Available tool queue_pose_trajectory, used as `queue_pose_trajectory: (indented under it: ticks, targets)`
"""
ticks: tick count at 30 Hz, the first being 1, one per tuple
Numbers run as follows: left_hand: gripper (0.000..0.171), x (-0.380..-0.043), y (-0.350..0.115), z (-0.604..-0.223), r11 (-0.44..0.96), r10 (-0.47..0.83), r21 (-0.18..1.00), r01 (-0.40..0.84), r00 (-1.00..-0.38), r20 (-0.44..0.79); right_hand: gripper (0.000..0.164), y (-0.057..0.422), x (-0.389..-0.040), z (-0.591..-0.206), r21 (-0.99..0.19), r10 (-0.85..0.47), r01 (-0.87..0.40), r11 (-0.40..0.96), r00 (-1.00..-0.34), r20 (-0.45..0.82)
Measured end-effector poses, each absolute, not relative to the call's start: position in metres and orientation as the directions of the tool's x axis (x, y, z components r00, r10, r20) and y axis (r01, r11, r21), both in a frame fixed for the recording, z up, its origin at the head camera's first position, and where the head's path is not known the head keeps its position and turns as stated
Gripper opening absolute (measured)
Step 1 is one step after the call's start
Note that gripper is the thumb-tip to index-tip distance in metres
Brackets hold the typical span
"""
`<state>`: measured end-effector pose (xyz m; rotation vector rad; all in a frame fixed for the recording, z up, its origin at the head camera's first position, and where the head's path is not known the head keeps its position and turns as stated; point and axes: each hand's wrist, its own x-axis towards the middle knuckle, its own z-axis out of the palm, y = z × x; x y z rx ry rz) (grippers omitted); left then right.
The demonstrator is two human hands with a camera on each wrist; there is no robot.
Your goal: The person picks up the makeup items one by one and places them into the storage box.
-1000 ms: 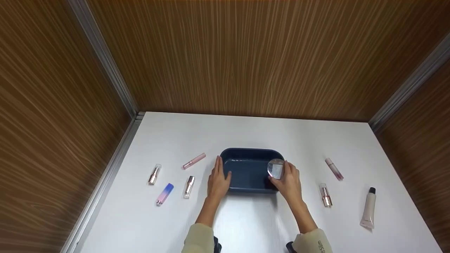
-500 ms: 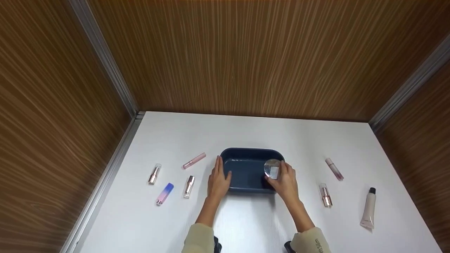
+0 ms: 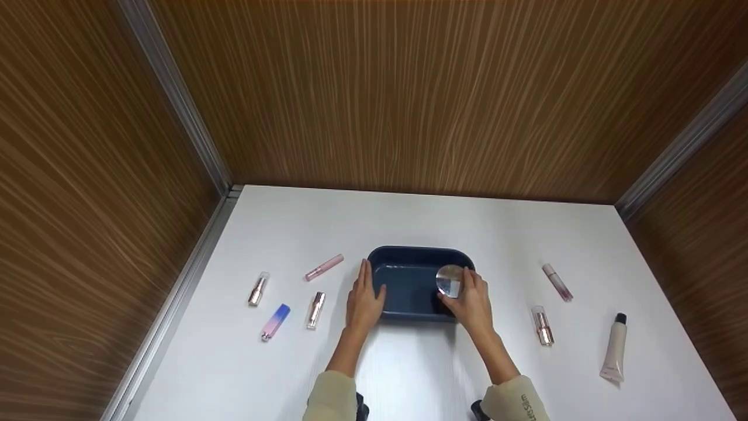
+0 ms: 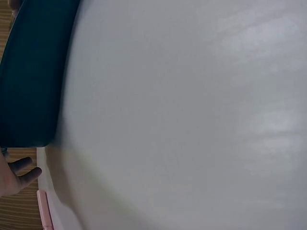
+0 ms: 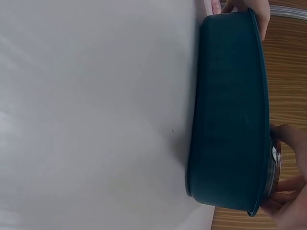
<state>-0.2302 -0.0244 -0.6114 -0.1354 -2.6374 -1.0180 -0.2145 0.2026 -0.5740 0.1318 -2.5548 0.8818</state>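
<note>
A dark blue rectangular basin [image 3: 409,286] stands on the white table. My left hand [image 3: 363,304] rests at its left side, fingers straight along the rim and thumb over the inside. My right hand [image 3: 472,301] holds a round, shiny, mirror-like compact [image 3: 449,281] by its edge, over the right part of the basin. In the right wrist view, the compact's thin reddish-silver edge [image 5: 276,167] shows between thumb and fingers, just past the basin's rim [image 5: 265,96]. The left wrist view catches the basin wall [image 4: 33,72] and part of the left hand [image 4: 14,175].
Left of the basin lie a pink tube [image 3: 324,267], clear-capped lipsticks [image 3: 258,289] [image 3: 315,310] and a blue-pink lipstick [image 3: 275,323]. At right lie a lip gloss [image 3: 557,282], another lipstick [image 3: 542,325] and a black-capped squeeze tube [image 3: 613,348]. Wood-grain panels [image 3: 421,99] enclose the table.
My right hand has shifted slightly left with the compact, further over the basin. My left hand has stayed at the basin's left side.
</note>
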Motion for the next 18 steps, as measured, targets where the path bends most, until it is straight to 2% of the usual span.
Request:
queue_pose_trajectory:
  ticks: [18]
  targets:
    - [0.067,-0.2314,-0.0248,-0.6111,0.748,-0.027,0.641,0.173,-0.957,0.29,0.08,0.1985,-0.2177,-0.58,-0.552,0.045,-0.25,0.795,-0.883,0.466]
